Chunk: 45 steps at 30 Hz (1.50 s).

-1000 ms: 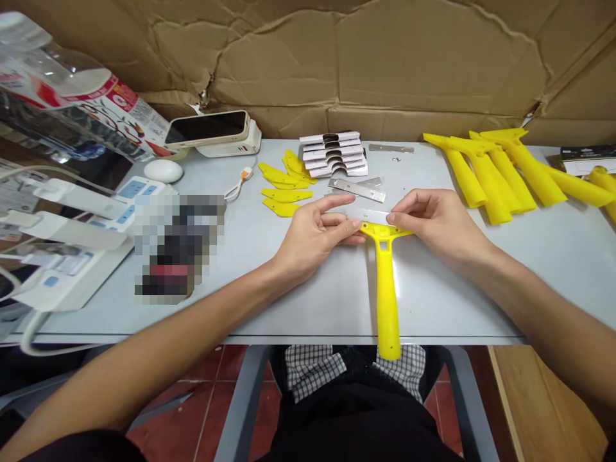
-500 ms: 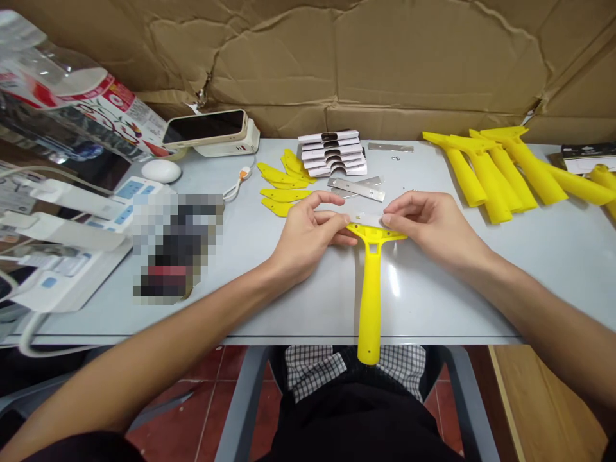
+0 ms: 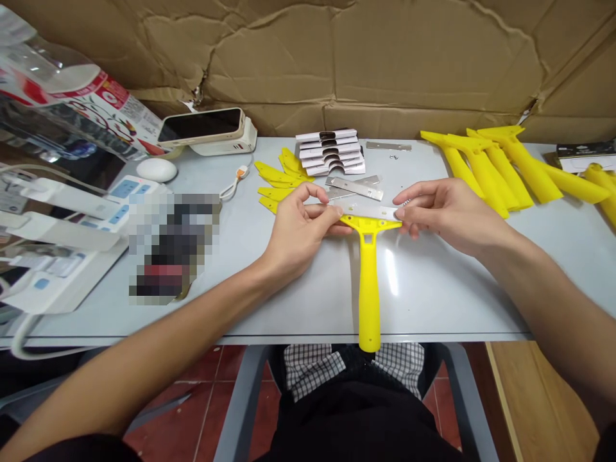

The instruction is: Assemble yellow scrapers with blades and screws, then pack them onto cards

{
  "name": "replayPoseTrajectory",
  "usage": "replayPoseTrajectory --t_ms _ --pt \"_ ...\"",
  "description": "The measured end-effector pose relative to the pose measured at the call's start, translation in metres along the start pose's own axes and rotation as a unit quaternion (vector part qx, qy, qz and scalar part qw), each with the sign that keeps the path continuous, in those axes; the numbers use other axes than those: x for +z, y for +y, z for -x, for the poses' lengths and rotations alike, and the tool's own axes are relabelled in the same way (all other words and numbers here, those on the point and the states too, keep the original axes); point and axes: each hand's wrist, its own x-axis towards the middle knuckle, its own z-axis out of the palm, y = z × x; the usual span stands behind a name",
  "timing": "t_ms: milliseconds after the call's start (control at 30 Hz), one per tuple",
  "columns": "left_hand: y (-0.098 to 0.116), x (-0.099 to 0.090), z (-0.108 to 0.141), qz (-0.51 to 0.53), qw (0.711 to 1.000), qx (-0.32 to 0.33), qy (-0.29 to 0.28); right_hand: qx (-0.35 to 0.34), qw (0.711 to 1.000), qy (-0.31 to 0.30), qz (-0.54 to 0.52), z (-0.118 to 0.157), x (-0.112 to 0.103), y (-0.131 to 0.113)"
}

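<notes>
A yellow T-shaped scraper handle (image 3: 369,289) points toward me, its lower end at the table's front edge. Along its crosspiece lies a flat metal blade (image 3: 368,210) with small holes. My left hand (image 3: 301,224) is closed on the left end of the blade and crosspiece, thumb on top. At the other end, my right hand (image 3: 437,208) pinches the blade's right tip between thumb and fingers. Just beyond are loose metal blades (image 3: 356,187), lying crossed. Yellow cover plates (image 3: 276,176) are spread to their left, partly hidden by my left hand.
White paper-wrapped blades (image 3: 331,153) are stacked at the back, near a single blade (image 3: 389,146) and tiny screws (image 3: 393,157). Several yellow handles (image 3: 495,173) lie at right. Leftward are a phone (image 3: 202,126), a power strip (image 3: 62,269), a bottle (image 3: 96,96) and a pixelated object (image 3: 173,250).
My right hand has shifted right to the blade's end, and more of the blade with its holes shows. The scraper handle has moved slightly away from me. My left hand keeps its grip.
</notes>
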Motion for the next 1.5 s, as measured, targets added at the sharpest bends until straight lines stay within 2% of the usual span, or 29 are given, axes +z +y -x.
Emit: replayPoseTrajectory --t_ms 133,433,633,833,1000,1167,1333,1433,1500 --pt "0.000 0.001 0.000 -0.001 1.000 -0.001 0.000 0.006 1.000 -0.019 -0.021 -0.001 0.004 0.003" --pt "0.002 0.002 -0.002 0.027 0.997 -0.054 -0.048 -0.017 0.999 0.029 -0.038 -0.001 0.007 0.002" --pt "0.002 0.000 -0.004 0.061 0.995 -0.065 -0.047 0.002 0.998 0.028 -0.048 -0.001 0.009 0.005" --pt "0.000 -0.003 -0.006 0.053 0.996 -0.055 -0.041 0.005 0.998 0.006 -0.060 -0.002 0.009 0.009" --pt "0.001 -0.005 -0.009 0.047 0.993 -0.076 -0.081 -0.010 0.999 0.024 -0.044 -0.001 0.008 0.010" --pt "0.008 -0.007 -0.007 -0.012 0.992 -0.082 -0.098 -0.022 0.999 0.032 -0.007 0.000 0.009 0.010" --pt "0.013 -0.016 -0.013 -0.106 0.985 -0.027 -0.131 -0.027 0.999 0.035 0.013 0.001 0.010 0.008" --pt "0.020 -0.034 -0.019 -0.192 0.976 0.076 -0.072 -0.026 0.999 0.045 0.013 0.001 0.010 0.005" --pt "0.028 -0.049 -0.023 -0.287 0.942 0.172 -0.022 -0.020 0.998 0.051 0.011 0.002 0.010 0.003"
